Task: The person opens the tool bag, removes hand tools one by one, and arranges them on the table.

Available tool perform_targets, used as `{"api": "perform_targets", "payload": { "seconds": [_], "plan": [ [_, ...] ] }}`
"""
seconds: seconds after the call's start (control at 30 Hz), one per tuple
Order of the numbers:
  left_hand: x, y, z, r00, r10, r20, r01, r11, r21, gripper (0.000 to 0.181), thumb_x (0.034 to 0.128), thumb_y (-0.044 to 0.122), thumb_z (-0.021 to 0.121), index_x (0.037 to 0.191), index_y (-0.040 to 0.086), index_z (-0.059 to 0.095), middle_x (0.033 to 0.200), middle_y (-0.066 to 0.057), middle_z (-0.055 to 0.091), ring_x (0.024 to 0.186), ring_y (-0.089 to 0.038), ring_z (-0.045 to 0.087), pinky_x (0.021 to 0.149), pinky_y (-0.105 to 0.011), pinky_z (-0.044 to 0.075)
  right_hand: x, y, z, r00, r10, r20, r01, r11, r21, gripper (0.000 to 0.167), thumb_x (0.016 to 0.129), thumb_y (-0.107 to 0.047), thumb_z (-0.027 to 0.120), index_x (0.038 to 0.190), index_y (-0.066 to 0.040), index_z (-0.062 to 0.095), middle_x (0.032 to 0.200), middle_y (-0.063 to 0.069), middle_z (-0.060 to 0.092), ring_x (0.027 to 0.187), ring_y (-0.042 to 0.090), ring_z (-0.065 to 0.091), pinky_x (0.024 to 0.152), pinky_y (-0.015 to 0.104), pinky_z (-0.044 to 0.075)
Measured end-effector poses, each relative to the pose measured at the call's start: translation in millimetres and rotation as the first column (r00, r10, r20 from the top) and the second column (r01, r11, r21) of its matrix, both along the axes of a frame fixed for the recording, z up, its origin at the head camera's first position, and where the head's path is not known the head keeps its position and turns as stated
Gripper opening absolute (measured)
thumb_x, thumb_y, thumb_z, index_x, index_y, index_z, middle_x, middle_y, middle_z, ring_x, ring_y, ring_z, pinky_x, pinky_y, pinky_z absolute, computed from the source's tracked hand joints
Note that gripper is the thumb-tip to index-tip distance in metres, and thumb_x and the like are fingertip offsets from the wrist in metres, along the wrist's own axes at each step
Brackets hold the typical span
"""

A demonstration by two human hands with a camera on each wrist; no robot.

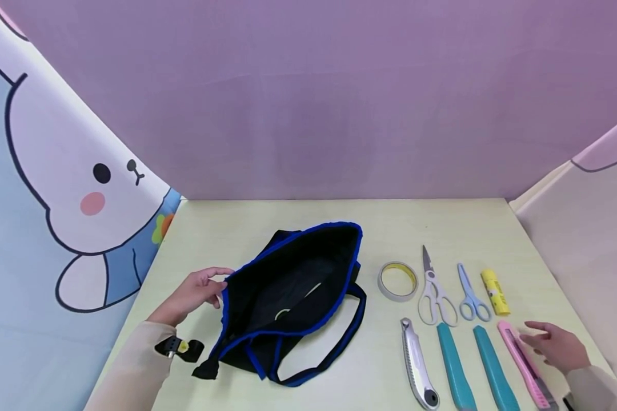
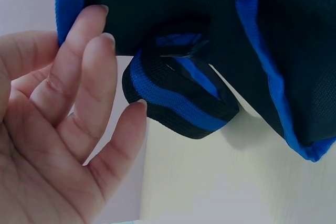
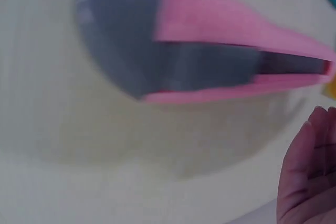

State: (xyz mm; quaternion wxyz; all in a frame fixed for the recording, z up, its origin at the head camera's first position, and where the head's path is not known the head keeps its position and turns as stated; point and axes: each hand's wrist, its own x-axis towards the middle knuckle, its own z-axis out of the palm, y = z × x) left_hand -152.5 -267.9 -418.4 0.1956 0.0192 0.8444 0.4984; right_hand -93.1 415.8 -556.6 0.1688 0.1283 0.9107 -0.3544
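A black tote bag with blue trim (image 1: 288,285) lies open-mouthed, its opening facing me. My left hand (image 1: 197,291) pinches the left edge of its rim; in the left wrist view, the fingers (image 2: 97,82) are at the blue-edged cloth. Inside the bag, a pale curved piece and a pale thin strip show, too little to name. My right hand (image 1: 557,345) hovers beside a pink utility knife (image 1: 523,359) with relaxed fingers and nothing held. In the right wrist view, that pink knife (image 3: 210,19) lies on the table, apart from the right fingers (image 3: 296,161).
Right of the bag lie a tape roll (image 1: 381,285), white scissors (image 1: 429,285), small blue scissors (image 1: 470,297), a yellow glue stick (image 1: 495,292), a white utility knife (image 1: 416,365) and two teal-handled tools (image 1: 453,365). Purple cloth (image 1: 339,114) hangs behind the table.
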Motion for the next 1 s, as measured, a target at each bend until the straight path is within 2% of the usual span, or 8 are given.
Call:
{"api": "perform_targets", "payload": {
  "seconds": [0.13, 0.27, 0.47, 0.6, 0.7, 0.8, 0.93, 1.0],
  "plan": [
    [-1.4, 4.2, -0.2, 1.000, -0.011, -0.010, 0.011, 1.000, 0.004, 0.040, 0.0970, 0.010, 0.052, 0.131, -0.010, 0.047, 0.068, -0.002, 0.058, 0.062, -0.023, 0.063, 0.071, -0.029, 0.054, -9.2, -8, 20.5, 1.000, -0.001, -0.011, 0.001, 1.000, -0.027, 0.062, 0.095, -0.030, 0.059, 0.129, 0.018, 0.039, 0.088, 0.017, 0.068, 0.070, 0.016, 0.062, 0.059, 0.033, 0.053],
    [-0.9, 6.0, -1.6, 1.000, -0.003, -0.016, 0.003, 1.000, 0.011, 0.039, 0.0971, 0.009, 0.052, 0.131, -0.010, 0.047, 0.068, -0.002, 0.059, 0.061, -0.020, 0.062, 0.071, -0.028, 0.053, -23.6, -29, 36.5, 0.999, 0.020, -0.026, -0.022, 0.996, -0.091, 0.060, 0.095, -0.026, 0.059, 0.130, 0.019, 0.038, 0.088, 0.015, 0.068, 0.073, 0.016, 0.063, 0.061, 0.034, 0.054],
    [-1.9, 7.5, -4.7, 1.000, 0.011, -0.007, -0.010, 0.999, 0.037, 0.039, 0.0970, 0.008, 0.051, 0.131, -0.011, 0.046, 0.068, -0.003, 0.058, 0.061, -0.020, 0.062, 0.071, -0.030, 0.053, -44.8, -84, 54.8, 0.981, 0.134, -0.138, -0.159, 0.968, -0.194, 0.049, 0.094, -0.013, 0.060, 0.128, 0.018, 0.043, 0.089, 0.014, 0.065, 0.073, 0.018, 0.061, 0.062, 0.034, 0.052],
    [-3.4, 8.4, -6.3, 0.999, 0.034, -0.002, -0.034, 0.999, 0.032, 0.039, 0.0962, 0.008, 0.051, 0.131, -0.010, 0.047, 0.068, -0.003, 0.058, 0.061, -0.022, 0.062, 0.071, -0.031, 0.054, -64.2, -130, 67.9, 0.957, 0.212, -0.197, -0.259, 0.930, -0.260, 0.045, 0.092, -0.010, 0.062, 0.127, 0.015, 0.048, 0.088, 0.013, 0.063, 0.071, 0.019, 0.058, 0.061, 0.034, 0.052],
    [-4.2, 9.7, -7.4, 0.999, 0.054, -0.001, -0.054, 0.998, 0.023, 0.039, 0.0957, 0.008, 0.051, 0.130, -0.009, 0.048, 0.068, -0.003, 0.058, 0.060, -0.022, 0.062, 0.071, -0.032, 0.054, -79.5, -164, 77.6, 0.934, 0.279, -0.225, -0.340, 0.886, -0.315, 0.043, 0.090, -0.008, 0.064, 0.125, 0.012, 0.052, 0.088, 0.012, 0.063, 0.071, 0.020, 0.058, 0.061, 0.033, 0.052],
    [-4.6, 11.9, -8.5, 0.998, 0.065, -0.002, -0.065, 0.998, 0.017, 0.038, 0.0955, 0.007, 0.051, 0.130, -0.008, 0.049, 0.068, -0.003, 0.057, 0.059, -0.020, 0.061, 0.070, -0.032, 0.054, -93.1, -198, 86.0, 0.902, 0.353, -0.248, -0.426, 0.822, -0.378, 0.040, 0.090, -0.005, 0.063, 0.125, 0.011, 0.053, 0.088, 0.010, 0.062, 0.074, 0.021, 0.058, 0.063, 0.033, 0.052],
    [-5.4, 15.2, -8.6, 0.997, 0.074, 0.004, -0.074, 0.997, 0.015, 0.037, 0.0952, 0.007, 0.051, 0.129, -0.007, 0.050, 0.068, -0.002, 0.055, 0.059, -0.019, 0.061, 0.069, -0.032, 0.054, -108.1, -241, 93.2, 0.838, 0.462, -0.291, -0.546, 0.718, -0.432, 0.037, 0.091, -0.002, 0.061, 0.124, 0.013, 0.053, 0.085, 0.007, 0.061, 0.074, 0.019, 0.057, 0.065, 0.034, 0.053],
    [-5.8, 16.5, -8.5, 0.997, 0.077, 0.006, -0.077, 0.997, 0.015, 0.037, 0.0951, 0.007, 0.052, 0.129, -0.007, 0.050, 0.068, -0.002, 0.055, 0.059, -0.019, 0.061, 0.069, -0.032, 0.054, -114.3, -261, 94.9, 0.802, 0.505, -0.319, -0.597, 0.677, -0.430, 0.035, 0.090, -0.001, 0.062, 0.121, 0.014, 0.054, 0.083, 0.005, 0.060, 0.071, 0.016, 0.057, 0.065, 0.032, 0.053]
  ]
}}
